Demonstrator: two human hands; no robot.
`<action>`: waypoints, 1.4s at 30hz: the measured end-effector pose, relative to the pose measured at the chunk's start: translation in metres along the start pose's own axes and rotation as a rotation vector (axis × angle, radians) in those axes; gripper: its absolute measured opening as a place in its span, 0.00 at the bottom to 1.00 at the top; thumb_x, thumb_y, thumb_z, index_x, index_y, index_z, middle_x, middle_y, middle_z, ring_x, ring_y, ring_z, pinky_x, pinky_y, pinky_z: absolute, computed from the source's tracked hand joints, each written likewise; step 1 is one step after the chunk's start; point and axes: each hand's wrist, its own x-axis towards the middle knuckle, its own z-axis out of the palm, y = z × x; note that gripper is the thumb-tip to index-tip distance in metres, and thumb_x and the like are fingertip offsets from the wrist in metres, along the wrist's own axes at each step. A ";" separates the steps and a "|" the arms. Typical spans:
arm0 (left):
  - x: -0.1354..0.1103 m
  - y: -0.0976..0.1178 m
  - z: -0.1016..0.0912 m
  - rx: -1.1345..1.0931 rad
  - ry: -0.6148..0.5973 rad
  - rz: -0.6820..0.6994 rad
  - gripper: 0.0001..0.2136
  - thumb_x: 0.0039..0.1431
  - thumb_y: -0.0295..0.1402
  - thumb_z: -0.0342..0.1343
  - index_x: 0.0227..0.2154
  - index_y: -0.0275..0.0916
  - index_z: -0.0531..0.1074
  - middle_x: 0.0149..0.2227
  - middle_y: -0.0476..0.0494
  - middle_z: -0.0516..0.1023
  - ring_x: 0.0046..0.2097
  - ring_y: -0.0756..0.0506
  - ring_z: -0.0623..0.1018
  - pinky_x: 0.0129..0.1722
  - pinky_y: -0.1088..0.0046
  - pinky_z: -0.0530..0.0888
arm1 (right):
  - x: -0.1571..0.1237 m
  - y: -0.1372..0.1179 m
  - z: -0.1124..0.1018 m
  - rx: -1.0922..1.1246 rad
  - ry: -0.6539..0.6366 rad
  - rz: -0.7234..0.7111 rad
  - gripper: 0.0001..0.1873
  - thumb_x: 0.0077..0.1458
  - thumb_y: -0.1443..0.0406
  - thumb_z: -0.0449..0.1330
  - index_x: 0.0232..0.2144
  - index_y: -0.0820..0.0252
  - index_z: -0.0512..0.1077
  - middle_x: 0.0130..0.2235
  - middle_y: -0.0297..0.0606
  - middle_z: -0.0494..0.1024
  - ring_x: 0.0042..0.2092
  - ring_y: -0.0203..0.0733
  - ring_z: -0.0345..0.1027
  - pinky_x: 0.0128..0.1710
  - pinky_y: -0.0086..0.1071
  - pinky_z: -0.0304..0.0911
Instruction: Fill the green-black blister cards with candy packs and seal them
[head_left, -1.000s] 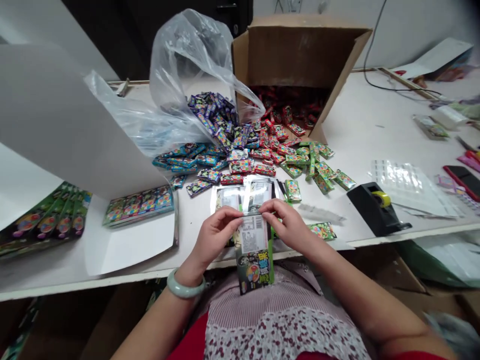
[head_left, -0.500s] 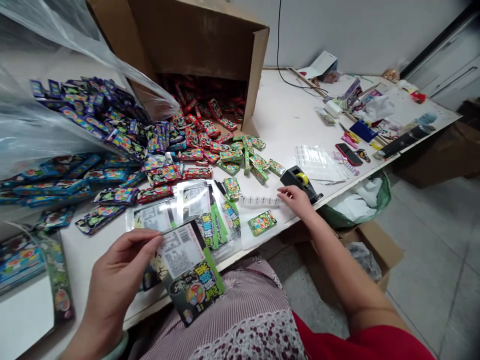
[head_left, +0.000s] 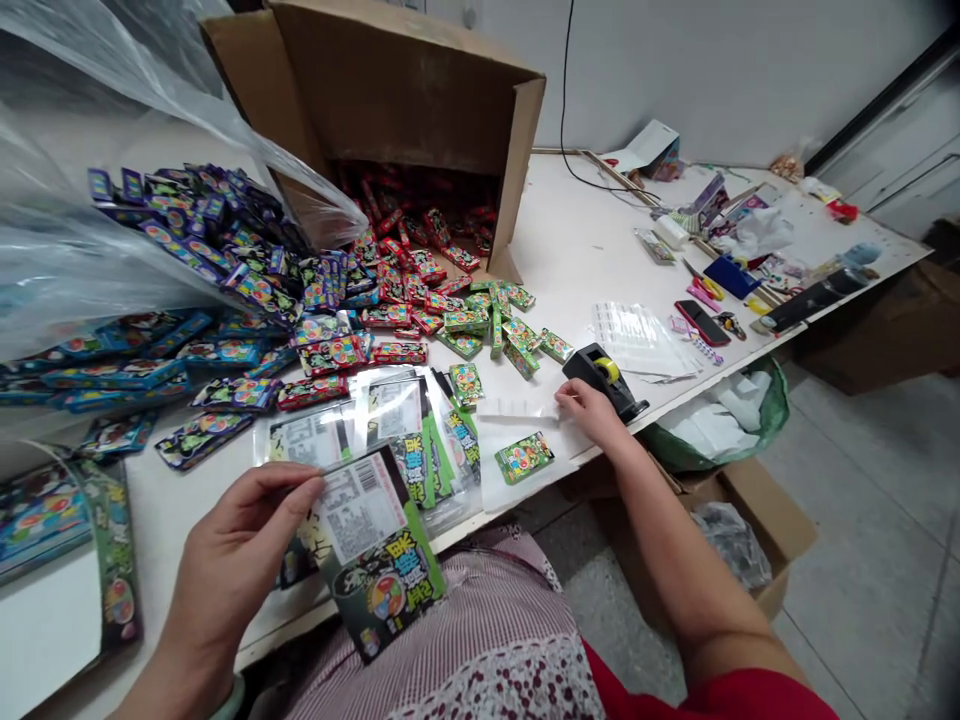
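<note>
My left hand (head_left: 232, 555) pinches a flat packet (head_left: 375, 545) with a white barcode label and a black-and-green printed end, holding it over my lap at the table's front edge. My right hand (head_left: 592, 412) reaches to the right and rests on a clear strip of stickers (head_left: 517, 408) lying beside the black tape dispenser (head_left: 604, 375); its fingers are curled onto the strip. A small green candy box (head_left: 523, 457) lies just left of that hand. A stack of clear bags with printed cards (head_left: 382, 430) lies in front of me.
Heaps of small purple, blue, red and green candy boxes (head_left: 330, 300) spill from a clear plastic bag (head_left: 90, 250) and a tipped cardboard box (head_left: 405, 90). Sticker sheets (head_left: 637, 335), a phone (head_left: 699, 322) and clutter lie far right. A lined bin (head_left: 720, 420) stands beside the table.
My right hand left the packet and went right to the sticker strip by the tape dispenser. My left hand kept the packet. The view swung to the right.
</note>
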 end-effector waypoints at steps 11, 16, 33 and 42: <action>-0.009 0.016 0.012 -0.168 -0.133 0.167 0.04 0.53 0.33 0.59 0.30 0.39 0.71 0.29 0.49 0.72 0.32 0.49 0.73 0.32 0.75 0.71 | -0.023 -0.201 0.010 0.374 -0.675 -0.541 0.06 0.56 0.63 0.57 0.30 0.59 0.71 0.30 0.32 0.74 0.32 0.34 0.65 0.34 0.30 0.61; -0.014 0.019 0.007 -0.232 -0.160 0.178 0.02 0.55 0.31 0.57 0.30 0.39 0.70 0.29 0.49 0.71 0.33 0.50 0.72 0.33 0.74 0.69 | -0.012 -0.246 0.050 0.236 -0.883 -0.686 0.04 0.54 0.67 0.57 0.29 0.59 0.71 0.28 0.32 0.74 0.31 0.34 0.65 0.32 0.29 0.60; -0.008 0.003 0.018 -0.215 -0.052 0.226 0.07 0.52 0.32 0.62 0.30 0.40 0.68 0.29 0.51 0.70 0.33 0.50 0.72 0.35 0.73 0.70 | -0.011 -0.242 0.076 0.095 -0.782 -0.563 0.05 0.52 0.70 0.58 0.26 0.58 0.69 0.25 0.32 0.71 0.28 0.33 0.61 0.28 0.29 0.55; 0.000 0.012 0.011 0.046 -0.168 0.293 0.11 0.53 0.34 0.61 0.39 0.42 0.69 0.36 0.49 0.74 0.39 0.47 0.76 0.40 0.72 0.74 | 0.013 -0.217 0.109 0.569 -1.442 0.111 0.06 0.52 0.64 0.61 0.27 0.61 0.68 0.23 0.27 0.69 0.24 0.29 0.61 0.25 0.25 0.56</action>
